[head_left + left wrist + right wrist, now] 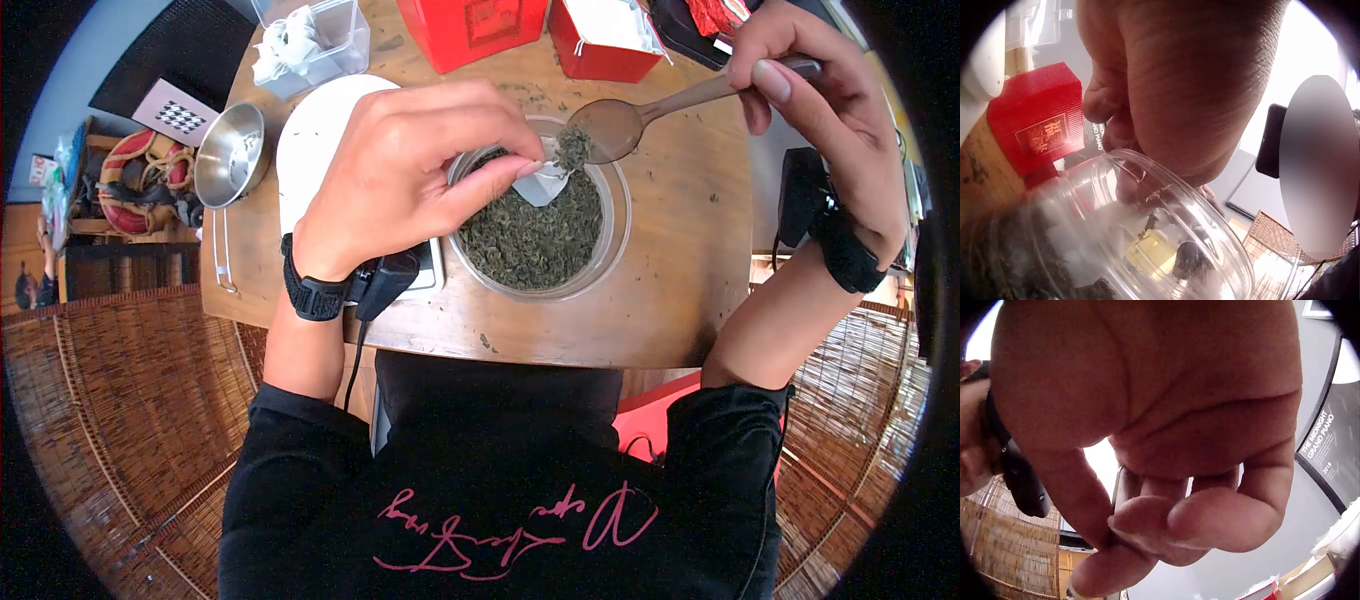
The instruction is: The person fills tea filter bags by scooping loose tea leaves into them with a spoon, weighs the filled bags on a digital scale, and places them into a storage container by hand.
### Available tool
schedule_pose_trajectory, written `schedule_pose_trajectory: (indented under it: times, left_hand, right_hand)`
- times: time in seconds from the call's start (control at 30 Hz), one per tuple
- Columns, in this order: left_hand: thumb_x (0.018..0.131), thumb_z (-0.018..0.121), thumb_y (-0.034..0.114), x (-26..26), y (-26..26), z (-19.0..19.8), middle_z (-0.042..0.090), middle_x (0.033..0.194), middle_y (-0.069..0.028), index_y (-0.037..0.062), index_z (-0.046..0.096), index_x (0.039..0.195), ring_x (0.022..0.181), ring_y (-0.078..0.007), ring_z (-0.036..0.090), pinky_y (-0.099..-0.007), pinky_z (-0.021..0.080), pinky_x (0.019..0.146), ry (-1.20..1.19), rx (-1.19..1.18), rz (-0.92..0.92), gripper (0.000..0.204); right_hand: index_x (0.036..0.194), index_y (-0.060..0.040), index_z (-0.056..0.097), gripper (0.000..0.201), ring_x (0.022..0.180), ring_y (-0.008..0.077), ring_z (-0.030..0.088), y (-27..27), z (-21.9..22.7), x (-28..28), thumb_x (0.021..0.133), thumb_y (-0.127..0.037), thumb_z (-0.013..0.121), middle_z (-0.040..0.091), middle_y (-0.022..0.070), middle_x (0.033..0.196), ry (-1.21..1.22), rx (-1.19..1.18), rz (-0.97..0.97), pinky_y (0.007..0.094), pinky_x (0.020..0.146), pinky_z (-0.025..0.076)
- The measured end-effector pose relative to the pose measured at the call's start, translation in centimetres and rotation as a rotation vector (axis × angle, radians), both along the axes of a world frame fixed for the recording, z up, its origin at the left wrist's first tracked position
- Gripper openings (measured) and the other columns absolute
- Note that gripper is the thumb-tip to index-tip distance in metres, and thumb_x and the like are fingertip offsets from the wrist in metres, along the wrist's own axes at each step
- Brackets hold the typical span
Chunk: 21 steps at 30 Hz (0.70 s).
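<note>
My left hand (pixel 430 170) pinches a small white pouch (pixel 543 190) between thumb and forefinger. Below it stands a round clear plastic tub (pixel 621 225) holding dried green leaves (pixel 530 245). With thumb and fingers my right hand (pixel 830 115) grips the handle of a translucent brown spoon (pixel 612 132). The spoon's bowl tilts down at the pouch's mouth, and a clump of dried leaves (pixel 573 150) sits between them. In the left wrist view, the tub's clear wall (pixel 1085 187) fills the front, and the left fingers are partly hidden behind its rim.
Left of the tub are a round white object (pixel 312 130), a metal pan (pixel 230 160) with a wire handle, and a clear box (pixel 335 50) of white pouches. Two red boxes (pixel 470 35) (pixel 610 50) stand at the back. Loose leaf bits dot the wooden table (pixel 680 280).
</note>
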<state>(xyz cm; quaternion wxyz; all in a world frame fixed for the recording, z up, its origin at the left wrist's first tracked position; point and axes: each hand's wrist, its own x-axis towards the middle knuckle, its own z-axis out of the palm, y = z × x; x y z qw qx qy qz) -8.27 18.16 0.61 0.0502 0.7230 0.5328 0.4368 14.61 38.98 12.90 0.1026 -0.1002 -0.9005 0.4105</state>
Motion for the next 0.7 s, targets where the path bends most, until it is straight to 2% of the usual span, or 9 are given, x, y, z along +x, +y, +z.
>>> schedule_pose_trajectory:
  times: [0.17, 0.27, 0.47, 0.53, 0.57, 0.63, 0.7]
  left_hand:
    - [0.083, 0.078, 0.003, 0.0, 0.1, -0.2, 0.073, 0.092, -0.0078, 0.0034, 0.076, 0.092, 0.077, -0.0186, 0.068, -0.0279, 0.046, 0.059, -0.007, -0.013, -0.003, 0.01]
    - [0.083, 0.078, 0.003, 0.0, 0.1, -0.4, 0.073, 0.091, -0.0073, 0.0037, 0.076, 0.092, 0.074, -0.0171, 0.066, -0.0274, 0.045, 0.057, 0.019, 0.036, -0.029, 0.009]
    - [0.085, 0.078, 0.008, 0.1, -0.2, 0.1, 0.073, 0.088, -0.0041, 0.0039, 0.076, 0.093, 0.062, -0.0098, 0.056, -0.0241, 0.039, 0.054, 0.038, -0.014, 0.079, 0.009]
    - [0.088, 0.079, 0.01, 0.2, -0.3, 0.2, 0.072, 0.082, -0.002, 0.0034, 0.075, 0.093, 0.058, -0.0068, 0.053, -0.0229, 0.038, 0.052, 0.056, -0.023, 0.152, 0.009]
    - [0.088, 0.079, 0.01, 0.2, -0.3, 0.1, 0.072, 0.082, -0.002, 0.0034, 0.075, 0.093, 0.058, -0.0068, 0.053, -0.0229, 0.038, 0.052, 0.056, -0.023, 0.152, 0.009]
    - [0.091, 0.078, 0.012, 0.2, -0.3, -0.2, 0.069, 0.075, -0.0004, 0.0033, 0.075, 0.095, 0.055, -0.0052, 0.051, -0.0222, 0.038, 0.05, -0.008, -0.07, 0.169, 0.011]
    - [0.091, 0.078, 0.012, 0.2, -0.1, -0.5, 0.068, 0.074, 0.0002, 0.0032, 0.074, 0.097, 0.054, -0.0047, 0.051, -0.022, 0.038, 0.05, -0.02, -0.064, 0.167, 0.011]
  right_hand:
    - [0.101, 0.0007, 0.067, 0.019, 0.068, 0.0097, 0.06, -1.6, 0.2, -0.3, 0.098, -0.018, 0.066, 0.066, 0.0069, 0.086, 0.004, 0.067, 0.004, 0.0213, 0.06, 0.042]
    - [0.101, 0.0, 0.066, 0.02, 0.068, 0.0093, 0.059, 0.3, 0.0, 1.7, 0.099, -0.02, 0.065, 0.064, 0.0064, 0.088, -0.005, 0.095, 0.001, 0.0215, 0.062, 0.042]
    - [0.102, -0.0011, 0.064, 0.022, 0.069, 0.0086, 0.056, 0.2, 0.0, 2.0, 0.099, -0.023, 0.064, 0.062, 0.0056, 0.091, -0.006, 0.161, 0.01, 0.0219, 0.064, 0.041]
    - [0.105, 0.0006, 0.065, 0.014, 0.071, 0.0101, 0.057, -1.1, -1.1, 1.4, 0.099, -0.012, 0.064, 0.064, 0.0073, 0.097, -0.014, 0.113, 0.0, 0.0222, 0.066, 0.044]
    - [0.104, 0.0009, 0.066, 0.009, 0.074, 0.0116, 0.06, -1.1, -1.4, 0.7, 0.097, -0.005, 0.065, 0.067, 0.0075, 0.097, -0.028, 0.072, 0.093, 0.0234, 0.069, 0.047]
    - [0.103, 0.0006, 0.068, 0.008, 0.077, 0.0112, 0.063, -1.5, -1.4, -1.2, 0.098, -0.005, 0.065, 0.067, 0.0059, 0.093, -0.075, 0.221, 0.214, 0.0243, 0.068, 0.048]
    - [0.104, 0.0004, 0.069, 0.008, 0.077, 0.0111, 0.064, -1.4, -2.7, -2.2, 0.099, -0.005, 0.065, 0.068, 0.0056, 0.093, -0.121, 0.18, 0.187, 0.0246, 0.068, 0.048]
